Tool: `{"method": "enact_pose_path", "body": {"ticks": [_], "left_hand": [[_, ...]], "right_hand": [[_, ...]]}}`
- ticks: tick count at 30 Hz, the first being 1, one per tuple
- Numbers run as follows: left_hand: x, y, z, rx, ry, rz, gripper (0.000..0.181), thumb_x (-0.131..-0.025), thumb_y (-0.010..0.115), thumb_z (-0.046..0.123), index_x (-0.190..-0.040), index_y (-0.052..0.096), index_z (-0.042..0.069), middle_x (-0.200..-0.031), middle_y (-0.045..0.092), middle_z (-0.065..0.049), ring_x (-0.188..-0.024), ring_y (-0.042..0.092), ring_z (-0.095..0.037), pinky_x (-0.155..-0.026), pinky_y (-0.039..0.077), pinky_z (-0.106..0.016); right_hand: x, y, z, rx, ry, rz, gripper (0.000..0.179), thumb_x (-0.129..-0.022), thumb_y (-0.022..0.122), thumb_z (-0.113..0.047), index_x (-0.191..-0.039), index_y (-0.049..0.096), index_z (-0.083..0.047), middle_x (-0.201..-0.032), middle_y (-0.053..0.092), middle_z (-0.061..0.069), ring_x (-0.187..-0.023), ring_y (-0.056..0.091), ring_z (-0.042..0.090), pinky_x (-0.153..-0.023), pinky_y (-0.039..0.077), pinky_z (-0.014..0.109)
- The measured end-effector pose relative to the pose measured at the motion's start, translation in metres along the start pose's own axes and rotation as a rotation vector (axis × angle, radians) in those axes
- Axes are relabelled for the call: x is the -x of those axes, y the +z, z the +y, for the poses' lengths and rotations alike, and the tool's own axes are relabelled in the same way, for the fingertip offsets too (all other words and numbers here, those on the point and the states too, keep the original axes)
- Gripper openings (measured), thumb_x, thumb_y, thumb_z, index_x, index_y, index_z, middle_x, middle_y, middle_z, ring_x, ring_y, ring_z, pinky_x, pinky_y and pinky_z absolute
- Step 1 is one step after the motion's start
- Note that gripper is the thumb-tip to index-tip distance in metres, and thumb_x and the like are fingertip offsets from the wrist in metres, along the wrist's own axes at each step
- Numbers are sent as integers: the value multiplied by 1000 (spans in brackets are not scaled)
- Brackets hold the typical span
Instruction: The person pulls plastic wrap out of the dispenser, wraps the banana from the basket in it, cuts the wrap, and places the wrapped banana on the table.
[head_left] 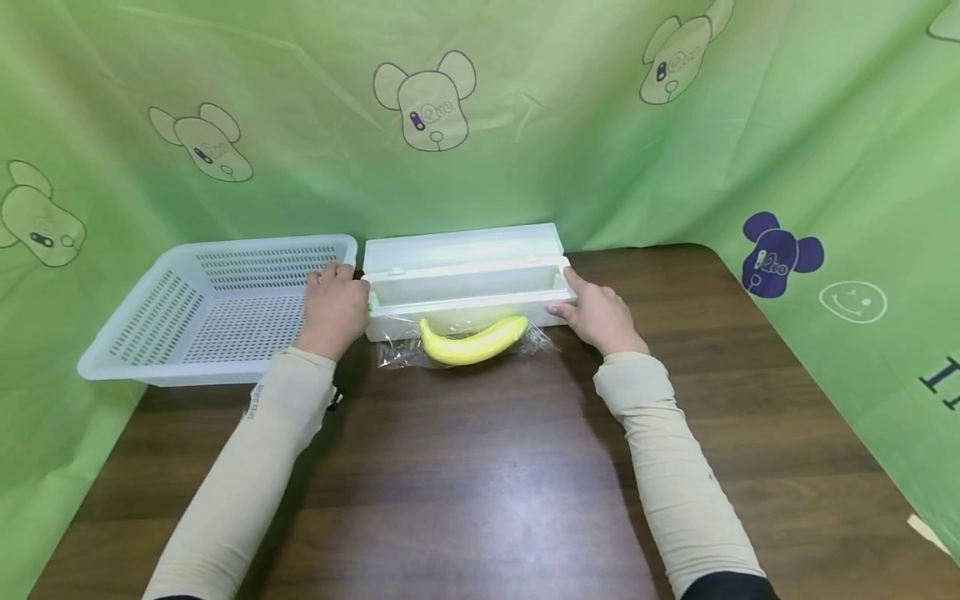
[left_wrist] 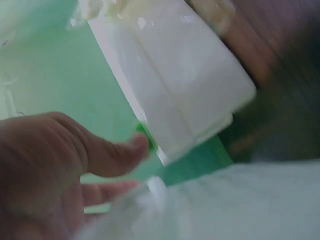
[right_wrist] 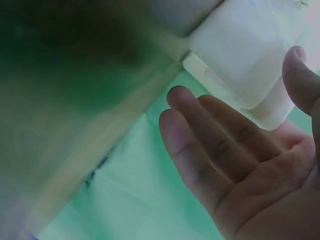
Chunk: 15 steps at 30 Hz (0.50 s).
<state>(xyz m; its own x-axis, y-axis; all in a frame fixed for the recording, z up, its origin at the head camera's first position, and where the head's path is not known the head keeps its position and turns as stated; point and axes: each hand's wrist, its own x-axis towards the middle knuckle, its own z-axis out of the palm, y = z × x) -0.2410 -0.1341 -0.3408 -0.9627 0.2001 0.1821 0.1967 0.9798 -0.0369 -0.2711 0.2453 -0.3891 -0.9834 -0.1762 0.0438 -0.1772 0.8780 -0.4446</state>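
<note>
A long white cling film dispenser box stands at the back of the table with its lid tipped back. In front of it a yellow banana lies on clear cling film. My left hand is at the box's left end, beside the basket. In the left wrist view its thumb touches a small green slider on the box edge. My right hand is at the right end, index finger near the top corner and thumb near the front. Its fingers show extended in the right wrist view.
A white plastic basket with slotted walls stands to the left, close to the box. A green printed curtain hangs behind and along the sides. The brown wooden table spreads out in front.
</note>
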Motion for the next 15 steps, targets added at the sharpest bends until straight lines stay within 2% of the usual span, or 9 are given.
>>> {"method": "enact_pose_path", "body": {"ticks": [4,8,11,15], "left_hand": [[8,12,11,29,-38,59,15,-81,65,4,-92,69,-5,-127,56,-29,-131,41,-48,-106,30,-64],[14,22,19,112,-47,104,19,-88,66,11,-97,70,-4,-133,55,-27,-134,39,-47,-109,27,-63],[15,27,21,157,-53,120,20,-93,69,16,-100,72,-2,-135,55,-26,-136,37,-47,-111,25,-63],[14,29,19,172,-59,159,18,-89,76,15,-97,72,-1,-134,56,-25,-135,37,-46,-111,24,-62]], "right_hand": [[1,0,-5,75,-12,-21,75,-101,63,-34,-158,27,-4,-142,48,33,-124,49,55,-97,41,65],[3,-4,-13,92,-28,-17,66,-100,64,-29,-153,38,-2,-148,43,31,-131,44,52,-100,39,66],[5,-8,-19,83,-35,16,52,-99,66,-26,-142,52,-1,-152,37,32,-134,40,53,-102,37,67],[5,-10,-23,74,-62,101,29,-96,69,-18,-119,63,0,-151,38,32,-130,44,54,-98,40,67]]}}
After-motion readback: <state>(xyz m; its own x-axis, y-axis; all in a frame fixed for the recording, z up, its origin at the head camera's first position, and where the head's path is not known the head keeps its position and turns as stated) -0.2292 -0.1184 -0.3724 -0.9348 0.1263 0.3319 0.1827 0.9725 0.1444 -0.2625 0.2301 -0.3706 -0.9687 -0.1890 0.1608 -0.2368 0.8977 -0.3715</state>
